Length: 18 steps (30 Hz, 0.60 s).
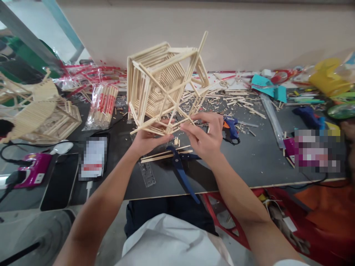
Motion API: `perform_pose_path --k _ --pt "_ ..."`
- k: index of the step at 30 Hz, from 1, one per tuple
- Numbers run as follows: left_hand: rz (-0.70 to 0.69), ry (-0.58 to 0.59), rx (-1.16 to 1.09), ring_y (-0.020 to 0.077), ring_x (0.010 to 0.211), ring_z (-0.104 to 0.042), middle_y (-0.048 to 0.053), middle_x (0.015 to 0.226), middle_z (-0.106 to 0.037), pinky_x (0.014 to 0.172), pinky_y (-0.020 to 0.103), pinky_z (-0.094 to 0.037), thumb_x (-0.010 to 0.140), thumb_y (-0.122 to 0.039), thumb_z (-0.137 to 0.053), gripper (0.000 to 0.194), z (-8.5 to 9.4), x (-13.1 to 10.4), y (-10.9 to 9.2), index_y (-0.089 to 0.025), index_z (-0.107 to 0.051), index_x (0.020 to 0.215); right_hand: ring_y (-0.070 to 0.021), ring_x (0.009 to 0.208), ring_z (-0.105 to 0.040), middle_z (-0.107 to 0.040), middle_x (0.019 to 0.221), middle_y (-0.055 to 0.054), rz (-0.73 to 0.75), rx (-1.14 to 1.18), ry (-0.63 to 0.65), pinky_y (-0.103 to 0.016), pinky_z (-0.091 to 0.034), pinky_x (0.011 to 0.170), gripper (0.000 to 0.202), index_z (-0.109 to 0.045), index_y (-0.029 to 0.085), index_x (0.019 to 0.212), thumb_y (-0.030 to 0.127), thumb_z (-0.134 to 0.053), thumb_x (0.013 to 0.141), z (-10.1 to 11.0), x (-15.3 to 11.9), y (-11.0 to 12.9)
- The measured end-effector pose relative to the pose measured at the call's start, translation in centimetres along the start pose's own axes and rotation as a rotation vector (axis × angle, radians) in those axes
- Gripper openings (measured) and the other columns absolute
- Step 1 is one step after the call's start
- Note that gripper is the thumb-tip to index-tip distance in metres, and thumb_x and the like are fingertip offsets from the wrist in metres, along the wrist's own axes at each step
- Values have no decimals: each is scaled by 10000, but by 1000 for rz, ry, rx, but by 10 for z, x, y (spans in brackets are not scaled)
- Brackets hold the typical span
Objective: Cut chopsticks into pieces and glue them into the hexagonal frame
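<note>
Closest in, a blue cutting tool (184, 177) is poking one handle out over the table edge, and a few loose sticks (156, 157) are lying across its head, right beneath the hands.

Now up to the action! The left hand (149, 142) is cradling the near lower rim from the left, its thumb lying in front and its fingers reaching in behind. The right hand (206, 135) is working the other side, thumb and forefinger pinching the rim's lower right corner, where thin sticks are meeting. Both hands are touching the stick frame (159, 99), which is rising straight ahead of them, tilted, its open side facing back toward the person.

Here's the relation that's counting: one long stick (200, 46) is slanting from the near rim up and rightward, its free tip pointing at the wall. Its lower end is sitting between the two hands, nearer the left fingertips, while the right hand is holding the corner just beside it.

Farther out, a blue glue gun (232, 127) is resting beyond the right hand, stick scraps (244, 99) are littering the back, and the pale wall (249, 37) is closing off the view.
</note>
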State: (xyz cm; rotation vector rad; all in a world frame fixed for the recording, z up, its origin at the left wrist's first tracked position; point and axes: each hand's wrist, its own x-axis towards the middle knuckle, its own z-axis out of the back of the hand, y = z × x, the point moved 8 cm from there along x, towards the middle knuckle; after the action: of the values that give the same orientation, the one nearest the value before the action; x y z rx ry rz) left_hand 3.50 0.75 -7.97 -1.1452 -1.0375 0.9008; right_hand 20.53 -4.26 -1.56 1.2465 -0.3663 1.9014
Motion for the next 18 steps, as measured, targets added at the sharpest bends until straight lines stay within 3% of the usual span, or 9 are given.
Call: perform_pose_path --k 5,12,18 --pt "18 -7 126 256 1093 -686 63 1158 -740 1007 379 -549 763 -388 -806 465 2 -5 -2 -208 -705 1179 -221 894 -617 -651 943 -46 48 65 9 -400 -496 775 169 -686 341 1019 259 -719 874 0 4 3" --pt "-58 17 179 244 963 -724 68 1056 -763 900 394 -603 784 -303 -778 327 -5 -7 -20 -202 -731 1091 -205 878 -609 -664 900 -18 38 152 25 -383 -480 767 171 -691 350 1002 226 -698 885 -4 2 -2" --pt "-21 45 187 274 1018 -713 98 1115 -747 930 416 -590 800 -347 -760 398 -6 -7 -11 -170 -707 1153 -202 849 -617 -675 872 -11 40 144 -12 -378 -496 738 171 -702 350 965 214 -726 863 1 4 1"
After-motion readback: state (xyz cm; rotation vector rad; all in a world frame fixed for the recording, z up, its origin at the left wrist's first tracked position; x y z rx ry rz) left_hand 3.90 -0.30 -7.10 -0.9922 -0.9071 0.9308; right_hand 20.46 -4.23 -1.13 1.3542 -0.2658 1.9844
